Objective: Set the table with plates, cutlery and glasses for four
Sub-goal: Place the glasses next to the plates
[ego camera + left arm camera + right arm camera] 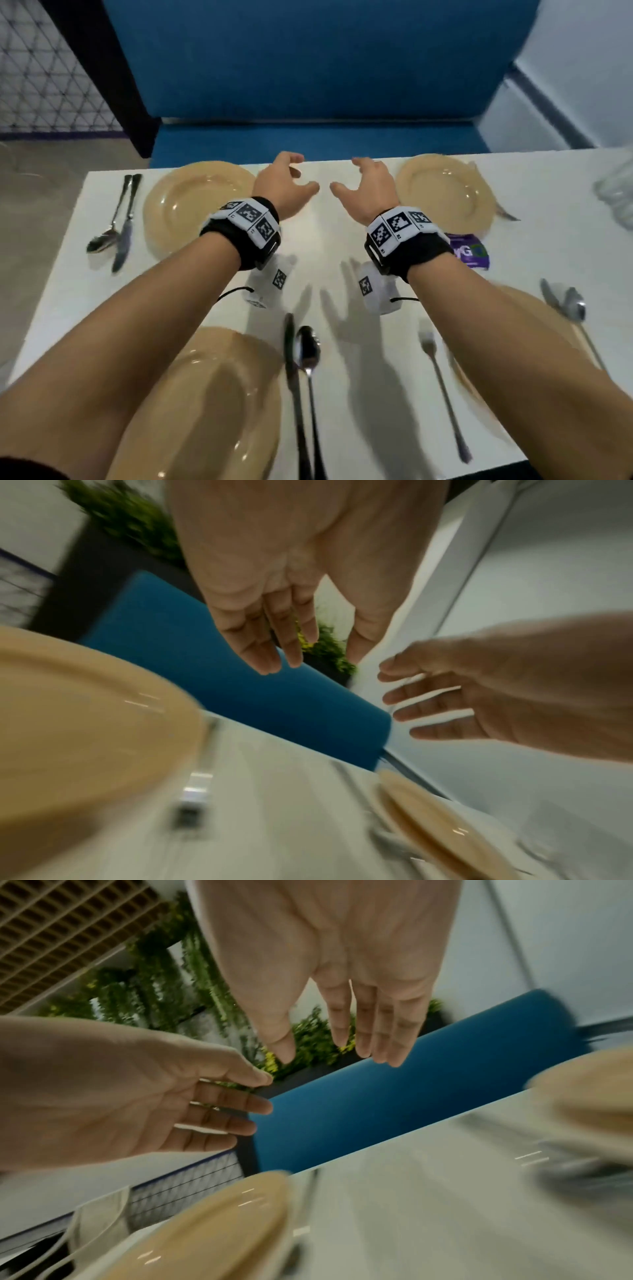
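Observation:
Four tan plates sit on the white table [342, 240]: far left plate [198, 209], far right plate [445, 195], near left plate [212, 411], and a near right plate [467, 383] mostly hidden under my right forearm. My left hand [305, 173] and right hand [346, 174] hover side by side above the table's far middle. Their fingers are loosely curled and both are empty. The left wrist view shows my left hand [318, 658] holding nothing. My right hand [335, 1056] is likewise bare in the right wrist view. Blurred clear glasses [616, 195] stand at the right edge.
A spoon and knife [116, 222] lie left of the far left plate. A knife and spoon [301, 359], then a fork [442, 383], lie between the near plates. Another spoon pair [568, 308] lies right. A purple packet [471, 251] lies near the far right plate. A blue bench [308, 140] runs behind the table.

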The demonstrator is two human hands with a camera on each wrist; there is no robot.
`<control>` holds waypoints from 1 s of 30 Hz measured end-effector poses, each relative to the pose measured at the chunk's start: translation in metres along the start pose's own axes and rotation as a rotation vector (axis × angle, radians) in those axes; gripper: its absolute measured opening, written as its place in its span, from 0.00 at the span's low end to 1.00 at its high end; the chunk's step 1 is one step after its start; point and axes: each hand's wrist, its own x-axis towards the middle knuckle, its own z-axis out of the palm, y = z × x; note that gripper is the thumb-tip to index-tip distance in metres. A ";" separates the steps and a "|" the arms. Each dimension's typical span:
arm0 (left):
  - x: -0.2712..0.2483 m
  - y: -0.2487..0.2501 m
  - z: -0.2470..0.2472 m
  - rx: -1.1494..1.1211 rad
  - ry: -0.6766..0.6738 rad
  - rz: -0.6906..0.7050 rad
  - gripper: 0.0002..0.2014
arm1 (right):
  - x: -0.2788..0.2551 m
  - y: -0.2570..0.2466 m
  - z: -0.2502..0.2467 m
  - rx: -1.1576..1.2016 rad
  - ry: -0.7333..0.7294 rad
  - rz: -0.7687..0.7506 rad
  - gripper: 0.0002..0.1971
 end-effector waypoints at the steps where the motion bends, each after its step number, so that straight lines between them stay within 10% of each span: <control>1: 0.000 0.023 0.024 0.012 -0.022 0.026 0.27 | 0.002 0.029 -0.025 -0.012 0.020 0.021 0.32; 14: 0.018 0.267 0.296 -0.024 -0.349 0.301 0.43 | 0.028 0.346 -0.265 0.231 0.385 0.563 0.42; 22: 0.034 0.358 0.500 -0.015 -0.485 0.216 0.43 | 0.068 0.535 -0.344 0.233 0.404 0.733 0.37; 30: 0.035 0.390 0.605 -0.137 -0.369 0.075 0.45 | 0.115 0.608 -0.369 0.505 0.349 0.587 0.47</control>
